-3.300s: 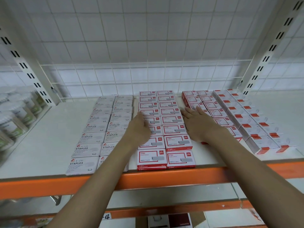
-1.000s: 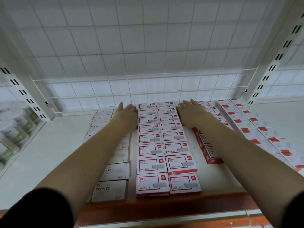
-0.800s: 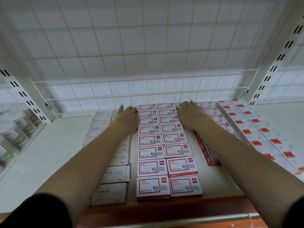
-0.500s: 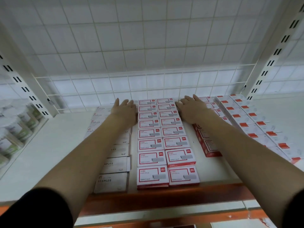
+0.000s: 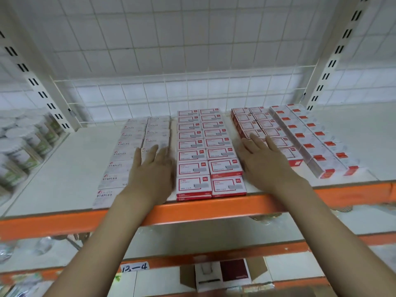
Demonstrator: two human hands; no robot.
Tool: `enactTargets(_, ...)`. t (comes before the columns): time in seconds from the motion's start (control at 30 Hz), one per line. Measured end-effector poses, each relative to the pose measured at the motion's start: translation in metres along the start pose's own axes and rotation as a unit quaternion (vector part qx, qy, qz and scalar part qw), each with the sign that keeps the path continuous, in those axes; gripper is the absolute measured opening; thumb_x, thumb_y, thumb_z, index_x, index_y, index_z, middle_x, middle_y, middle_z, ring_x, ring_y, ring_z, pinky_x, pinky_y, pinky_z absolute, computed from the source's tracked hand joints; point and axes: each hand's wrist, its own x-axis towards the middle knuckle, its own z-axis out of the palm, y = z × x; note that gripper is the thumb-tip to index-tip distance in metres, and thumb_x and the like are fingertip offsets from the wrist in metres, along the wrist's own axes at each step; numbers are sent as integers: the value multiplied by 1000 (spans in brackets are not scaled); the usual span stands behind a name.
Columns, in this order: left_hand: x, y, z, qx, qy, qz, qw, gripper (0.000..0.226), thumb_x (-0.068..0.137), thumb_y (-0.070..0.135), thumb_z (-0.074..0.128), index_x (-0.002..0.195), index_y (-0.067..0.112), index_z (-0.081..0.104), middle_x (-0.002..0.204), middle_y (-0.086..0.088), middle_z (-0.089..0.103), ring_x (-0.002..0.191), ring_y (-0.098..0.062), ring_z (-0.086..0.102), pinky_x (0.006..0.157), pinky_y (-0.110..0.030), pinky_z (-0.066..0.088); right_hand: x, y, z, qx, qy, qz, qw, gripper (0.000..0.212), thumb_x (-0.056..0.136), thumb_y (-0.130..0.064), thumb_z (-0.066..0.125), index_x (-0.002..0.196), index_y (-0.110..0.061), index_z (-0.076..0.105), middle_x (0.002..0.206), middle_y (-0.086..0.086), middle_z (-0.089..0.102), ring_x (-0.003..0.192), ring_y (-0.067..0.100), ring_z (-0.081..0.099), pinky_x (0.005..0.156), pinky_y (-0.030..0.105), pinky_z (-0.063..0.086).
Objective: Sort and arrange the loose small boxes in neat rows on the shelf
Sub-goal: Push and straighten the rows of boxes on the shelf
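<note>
Two straight rows of red-and-white small boxes [image 5: 205,151] run from the white shelf's [image 5: 64,168] front edge to its back. My left hand [image 5: 153,170] lies flat with straight fingers along their left side, over the near grey "STAPLES" boxes [image 5: 130,144]. On the right flank my right hand [image 5: 264,159] is flat too, fingertips on a second block of red-and-white boxes [image 5: 255,123]. Neither hand holds anything. Further right lie two slanted rows of white boxes with red ends [image 5: 310,138].
A white wire grid [image 5: 171,91] closes the shelf's back, between slotted uprights [image 5: 40,82]. Clear jars [image 5: 23,144] stand on the left. The orange front beam [image 5: 192,209] sits below my wrists. A lower shelf holds an open carton [image 5: 222,275] beside a "13-4" label.
Both hands have slid from the back end of the central two rows toward the front edge, staying flat on either side. The view has dropped, showing the lower shelf.
</note>
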Motion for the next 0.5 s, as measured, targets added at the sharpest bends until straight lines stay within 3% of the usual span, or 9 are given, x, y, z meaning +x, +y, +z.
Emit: enactTargets(0.5,-17,13,10,-43,-21,21,999,63,96,28,29,149,23,-4,157,2,-10,142,-21,-17,112,-49,-13,-11,-8,22,22,2,-14,1000,58,100,-36,28,149,-14,5,157,2,7,144,19,-3,111,36,-10)
